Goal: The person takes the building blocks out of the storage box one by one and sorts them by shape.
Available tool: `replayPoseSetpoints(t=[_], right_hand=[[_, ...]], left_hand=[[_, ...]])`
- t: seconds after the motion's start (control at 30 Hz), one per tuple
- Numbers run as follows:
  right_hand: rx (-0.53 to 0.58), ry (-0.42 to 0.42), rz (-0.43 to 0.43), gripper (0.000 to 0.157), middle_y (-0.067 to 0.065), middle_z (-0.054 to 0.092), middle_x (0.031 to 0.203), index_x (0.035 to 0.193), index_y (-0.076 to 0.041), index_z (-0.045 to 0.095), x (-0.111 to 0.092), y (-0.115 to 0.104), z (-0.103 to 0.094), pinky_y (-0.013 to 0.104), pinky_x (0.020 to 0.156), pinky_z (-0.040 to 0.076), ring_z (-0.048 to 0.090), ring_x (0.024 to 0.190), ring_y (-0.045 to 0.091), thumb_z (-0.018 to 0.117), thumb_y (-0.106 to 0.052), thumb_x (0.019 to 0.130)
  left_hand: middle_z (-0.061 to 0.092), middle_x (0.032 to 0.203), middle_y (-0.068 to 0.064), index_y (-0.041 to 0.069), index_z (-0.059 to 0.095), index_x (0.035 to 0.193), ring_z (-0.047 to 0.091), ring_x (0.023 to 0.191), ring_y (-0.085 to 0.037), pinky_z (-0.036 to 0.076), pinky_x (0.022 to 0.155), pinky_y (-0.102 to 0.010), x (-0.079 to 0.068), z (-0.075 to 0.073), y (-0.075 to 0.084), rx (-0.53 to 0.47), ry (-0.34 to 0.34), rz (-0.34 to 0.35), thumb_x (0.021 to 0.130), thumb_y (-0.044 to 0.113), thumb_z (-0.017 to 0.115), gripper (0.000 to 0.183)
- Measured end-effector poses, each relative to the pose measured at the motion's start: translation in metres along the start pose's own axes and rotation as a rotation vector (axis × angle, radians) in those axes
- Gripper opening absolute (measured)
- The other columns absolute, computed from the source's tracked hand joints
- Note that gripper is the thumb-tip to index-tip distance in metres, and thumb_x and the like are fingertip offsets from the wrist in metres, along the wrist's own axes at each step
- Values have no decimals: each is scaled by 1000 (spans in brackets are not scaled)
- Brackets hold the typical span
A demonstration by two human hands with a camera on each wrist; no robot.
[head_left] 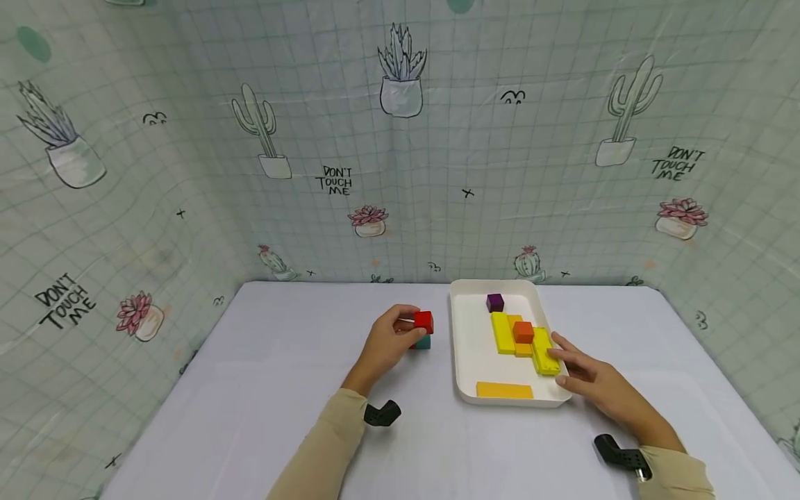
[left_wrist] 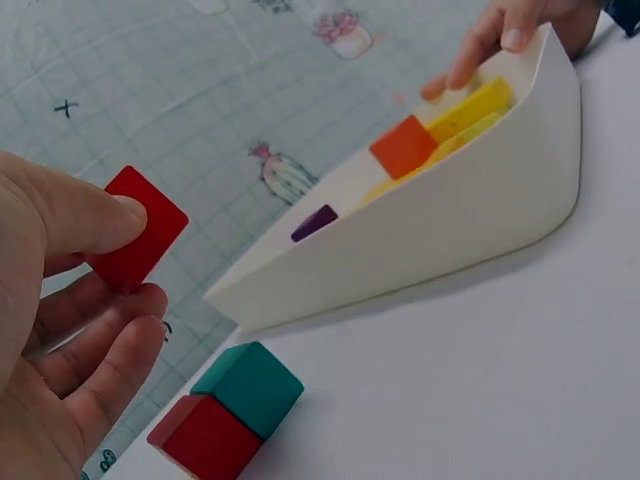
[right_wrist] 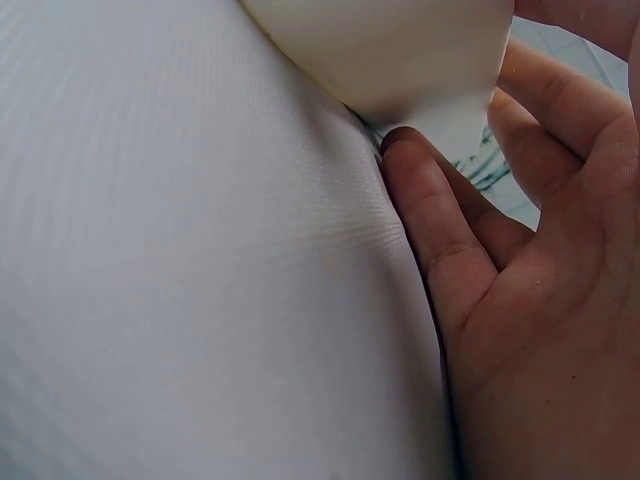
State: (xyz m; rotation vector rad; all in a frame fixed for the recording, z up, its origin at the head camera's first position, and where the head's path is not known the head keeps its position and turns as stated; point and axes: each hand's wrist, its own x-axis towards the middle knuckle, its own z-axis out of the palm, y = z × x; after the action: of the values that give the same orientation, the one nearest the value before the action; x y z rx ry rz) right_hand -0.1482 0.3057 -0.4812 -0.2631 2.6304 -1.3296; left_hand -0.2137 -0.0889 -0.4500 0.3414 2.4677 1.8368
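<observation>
My left hand (head_left: 385,342) pinches a red cube (head_left: 424,321) between thumb and fingers, a little above the table. Below it on the table a teal cube (left_wrist: 250,385) touches a second red cube (left_wrist: 205,438). My right hand (head_left: 594,380) lies at the right side of a white tray (head_left: 465,361), its fingers loosely extended along the rim. In the right wrist view, the fingers (right_wrist: 430,200) are at the tray's outer wall, with no block visible in them.
Inside the tray are a purple cube (head_left: 495,303), an orange cube (head_left: 523,332), yellow blocks (head_left: 502,333) and a long yellow-orange block (head_left: 504,390) along the near wall. A patterned cloth (head_left: 437,153) hangs behind the white table (head_left: 262,389).
</observation>
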Motion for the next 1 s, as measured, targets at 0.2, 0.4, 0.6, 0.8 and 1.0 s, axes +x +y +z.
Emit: replayPoseSetpoints(t=[0.2,0.4,0.6,0.8,1.0], right_hand=[[42,-3,-12,61,2,14,167,150,-13,47,0,-1,-3,64,113,23,15,149,44,65,-37,97],[27,-5,4,61,1,15,167,150,-15,48,-2,-2,-6,51,115,28,17,149,42,66,-39,97],[56,-19,3,59,1,15,167,149,-15,48,-1,-2,-5,1,92,25,15,150,40,66,-37,97],[55,-10,-7,59,2,15,167,150,-13,48,-1,-2,-3,16,108,30,16,149,42,66,-35,97],[116,-18,-14,61,4,12,167,150,-9,46,-1,0,0,70,111,16,9,150,43,67,-31,97]], left_hand=[[64,119,-5,14,62,128,63,104,-23,57,86,-34,1,-12,-4,27,30,-1,93,17,72,36],[64,121,-6,13,61,129,63,106,-23,57,85,-34,-3,-19,-11,36,35,-21,93,18,71,37],[65,118,-7,11,62,127,63,106,-24,58,83,-35,-9,-29,-22,32,80,-31,92,15,72,37],[64,120,-6,12,61,129,63,107,-24,57,84,-36,-10,-37,-28,55,82,-34,93,18,73,39],[65,119,-5,12,62,129,63,108,-24,56,89,-37,-11,-43,-34,120,106,-32,93,17,72,37]])
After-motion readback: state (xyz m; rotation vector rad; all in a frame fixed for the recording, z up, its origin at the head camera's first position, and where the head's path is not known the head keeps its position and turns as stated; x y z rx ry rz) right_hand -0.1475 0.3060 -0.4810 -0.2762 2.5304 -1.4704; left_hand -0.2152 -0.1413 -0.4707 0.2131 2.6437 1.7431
